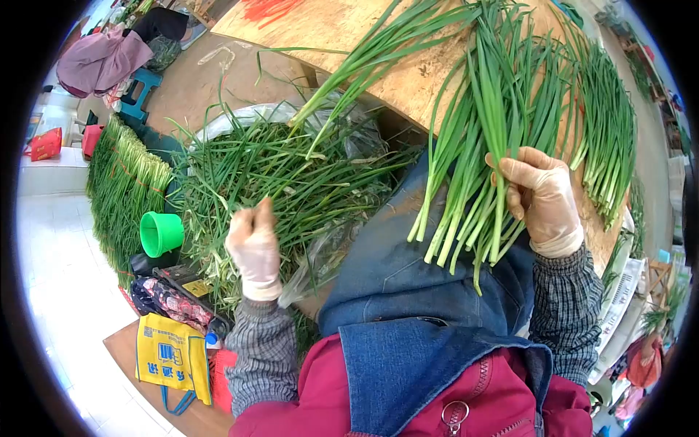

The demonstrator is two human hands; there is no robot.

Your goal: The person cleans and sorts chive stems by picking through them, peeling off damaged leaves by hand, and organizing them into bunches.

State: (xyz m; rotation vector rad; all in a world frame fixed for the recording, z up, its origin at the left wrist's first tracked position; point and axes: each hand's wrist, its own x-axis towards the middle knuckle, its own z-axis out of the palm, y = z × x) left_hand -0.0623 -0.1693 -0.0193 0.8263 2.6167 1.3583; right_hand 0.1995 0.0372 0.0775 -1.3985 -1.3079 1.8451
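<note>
My right hand (539, 197), in a thin pale glove with bare fingertips, pinches a few garlic chives (498, 131) near their pale stem ends. More loose chives (455, 218) spread beside it, from the board down over my lap. My left hand (255, 247), gloved the same way, is closed above a heap of leaf scraps (291, 175). Whether anything is between its fingers is too small to make out. The heap lies in a clear plastic bag (247, 116) beside my knees.
A wooden board (335, 36) holds another pile of chives (608, 124) at right. Leftward stand bundled chives (131, 189), a green cup (162, 234), a yellow bag (171, 357) and a blue stool (140, 95). Another person (105, 58) is at the upper left.
</note>
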